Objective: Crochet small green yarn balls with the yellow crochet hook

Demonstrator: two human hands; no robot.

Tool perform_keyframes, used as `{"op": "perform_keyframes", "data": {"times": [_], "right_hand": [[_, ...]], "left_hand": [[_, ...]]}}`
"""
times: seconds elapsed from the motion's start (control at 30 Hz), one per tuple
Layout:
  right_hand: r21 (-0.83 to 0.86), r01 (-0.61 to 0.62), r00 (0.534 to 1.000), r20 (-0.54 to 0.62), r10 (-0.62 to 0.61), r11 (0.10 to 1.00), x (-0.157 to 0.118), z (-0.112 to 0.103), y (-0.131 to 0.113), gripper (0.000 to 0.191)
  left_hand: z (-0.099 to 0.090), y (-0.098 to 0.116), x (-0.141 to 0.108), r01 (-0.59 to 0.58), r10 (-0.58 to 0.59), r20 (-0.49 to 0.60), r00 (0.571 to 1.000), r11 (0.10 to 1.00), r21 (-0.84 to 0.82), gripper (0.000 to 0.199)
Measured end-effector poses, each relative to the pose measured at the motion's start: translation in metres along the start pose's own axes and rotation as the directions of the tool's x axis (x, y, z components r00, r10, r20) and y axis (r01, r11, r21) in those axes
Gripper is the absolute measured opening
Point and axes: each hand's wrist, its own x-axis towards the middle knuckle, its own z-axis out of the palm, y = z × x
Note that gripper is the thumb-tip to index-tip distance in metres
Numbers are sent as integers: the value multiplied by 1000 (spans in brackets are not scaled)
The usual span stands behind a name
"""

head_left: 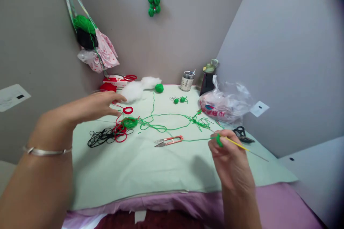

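My right hand (228, 154) is closed around a yellow-handled crochet hook (236, 144) and a small green crocheted piece (219, 140). From that piece a green strand runs left across the table to the tangled green yarn (130, 123). Out to the left, my left hand (103, 104) reaches over the table with its thumb and fingers apart, nothing visible between them. Below its fingers lie a red yarn ring (128, 110), the green tangle and a heap of black cord (100, 138). White stuffing (133, 92) sits just beyond the fingertips. Orange thread snips (169, 141) rest between the hands.
A green ball (159, 88), a pen tin (187, 81), a bottle (210, 67) and a plastic bag (224, 103) stand along the back. Black scissors (243, 135) lie at right. A bag of yarn (103, 50) and green crocheted balls (154, 3) hang on the walls.
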Motion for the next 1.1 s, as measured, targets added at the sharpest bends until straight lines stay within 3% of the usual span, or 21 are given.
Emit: {"op": "perform_keyframes", "data": {"times": [0.07, 0.13, 0.17, 0.2, 0.27, 0.33, 0.47, 0.53, 0.57, 0.63, 0.67, 0.73, 0.77, 0.83, 0.87, 0.93, 1.03, 1.1], "right_hand": [[-88, 20, 998, 53, -16, 996, -7, 4, 9, 17], [-157, 53, 995, 91, -39, 986, -15, 8, 16, 15], [-189, 71, 992, 113, -50, 980, -19, 10, 18, 14], [-216, 91, 989, 135, -62, 972, -23, 11, 21, 13], [-252, 137, 977, 194, -89, 958, -30, 16, 25, 10], [-269, 205, 958, 252, -136, 941, -38, 22, 29, 7], [-299, 373, 901, 341, -267, 878, -54, 35, 33, 13], [-303, 419, 875, 388, -291, 856, -59, 39, 34, 15], [-299, 427, 866, 408, -291, 853, -61, 40, 34, 15], [-287, 428, 860, 420, -289, 857, -61, 39, 35, 16], [-280, 430, 862, 410, -297, 859, -61, 38, 35, 17], [-273, 438, 869, 374, -325, 856, -58, 33, 35, 18], [-279, 444, 871, 356, -338, 851, -57, 31, 35, 18], [-309, 456, 872, 342, -350, 835, -54, 27, 35, 18], [-330, 464, 870, 342, -354, 822, -53, 26, 35, 17], [-379, 485, 863, 355, -360, 788, -52, 25, 35, 17], [-431, 524, 842, 391, -371, 735, -52, 23, 36, 20], [-446, 541, 831, 415, -371, 713, -53, 22, 37, 23]], "left_hand": [[16, 20, -23, -79, 79, -12, 997, 997, -6, 47], [40, 44, -47, -157, 129, -102, 986, 928, -338, 41], [54, 55, -58, -188, 111, -172, 979, 817, -544, 38], [69, 64, -68, -182, 92, -164, 982, 684, -707, 38], [101, 77, -83, -41, 69, -9, 998, 484, -874, 48], [128, 84, -89, 93, 61, 118, 991, 319, -943, 59], [159, 93, -81, 213, -2, 214, 977, 50, -976, 64], [165, 97, -72, 175, -90, 179, 980, -56, -983, 56], [168, 97, -68, 100, -149, 110, 983, -75, -992, 48], [172, 94, -62, -90, -227, -90, 970, 11, -996, 46], [175, 90, -61, -171, -209, -196, 958, 132, -976, 55], [179, 79, -64, -309, -22, -377, 926, 529, -791, 67], [181, 73, -67, -339, 111, -371, 922, 697, -632, 67], [184, 65, -73, -349, 245, -279, 929, 833, -429, 56], [185, 63, -76, -317, 245, -215, 945, 846, -429, 51], [188, 64, -81, -179, 158, -88, 983, 782, -597, 50], [191, 72, -84, 68, -2, 79, 997, 545, -836, 57], [192, 78, -83, 141, -73, 122, 990, 427, -893, 53]]}}
